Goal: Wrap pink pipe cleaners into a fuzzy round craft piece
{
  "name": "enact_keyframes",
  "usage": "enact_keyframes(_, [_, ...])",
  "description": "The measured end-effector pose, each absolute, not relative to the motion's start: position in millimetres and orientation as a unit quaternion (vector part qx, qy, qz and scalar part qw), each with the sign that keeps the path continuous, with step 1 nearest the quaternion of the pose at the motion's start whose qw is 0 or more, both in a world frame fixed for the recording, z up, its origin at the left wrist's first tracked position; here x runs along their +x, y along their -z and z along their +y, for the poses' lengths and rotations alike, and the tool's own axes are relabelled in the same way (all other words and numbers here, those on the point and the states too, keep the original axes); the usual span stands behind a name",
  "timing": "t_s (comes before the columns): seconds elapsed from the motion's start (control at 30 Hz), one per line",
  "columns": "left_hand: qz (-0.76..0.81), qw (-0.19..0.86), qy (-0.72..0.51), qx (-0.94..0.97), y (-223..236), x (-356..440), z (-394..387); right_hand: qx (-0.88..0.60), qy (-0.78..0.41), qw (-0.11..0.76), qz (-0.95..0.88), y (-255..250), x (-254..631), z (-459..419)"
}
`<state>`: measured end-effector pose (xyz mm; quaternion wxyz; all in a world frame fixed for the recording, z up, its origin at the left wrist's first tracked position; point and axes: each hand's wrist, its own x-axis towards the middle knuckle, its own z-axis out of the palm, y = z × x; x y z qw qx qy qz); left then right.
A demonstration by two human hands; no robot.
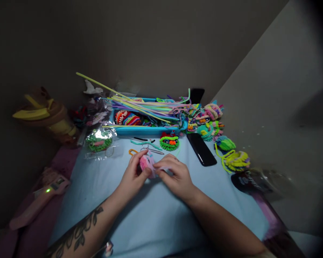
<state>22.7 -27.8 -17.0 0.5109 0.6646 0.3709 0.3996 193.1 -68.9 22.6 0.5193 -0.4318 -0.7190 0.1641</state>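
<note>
My left hand (136, 173) grips a small pink and lilac fuzzy piece (146, 162) that looks made of pipe cleaners. Beside it, my right hand (176, 175) pinches a pale lilac pipe cleaner (164, 167) at the piece's right side. The fingers partly cover both. Just beyond the hands lie scissors (144, 147), a silver pen-like tool (156, 151), an orange pipe cleaner loop (133, 152) and a teal pipe cleaner strip (140, 143). A green fuzzy figure (169, 143) with eyes and an orange mouth sits behind them.
A blue tray (148, 131) heaped with long pipe cleaners (140, 104) stands at the back. To the right are a black phone (201, 149) and several colourful fuzzy figures (206, 122). A clear bag (101, 141) and a pink device (43, 200) are left, on the blue cloth's side.
</note>
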Motion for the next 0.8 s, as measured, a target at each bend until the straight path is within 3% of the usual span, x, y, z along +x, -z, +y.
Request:
enact_keyframes(0.17, [0.360,0.378,-0.405,0.751,19,25,-32,-0.403,-0.160,0.534,-0.726,-19,189,-70])
enact_keyframes(0.3, [0.363,0.336,-0.409,0.767,17,25,-34,-0.367,-0.163,0.524,-0.751,-24,189,-72])
enact_keyframes(0.57, [0.354,0.357,-0.352,0.790,17,22,-34,-0.352,-0.165,0.560,-0.731,-28,198,-75])
enact_keyframes(0.8, [0.355,0.392,-0.360,0.768,16,21,-31,-0.456,-0.220,0.448,-0.737,-17,197,-68])
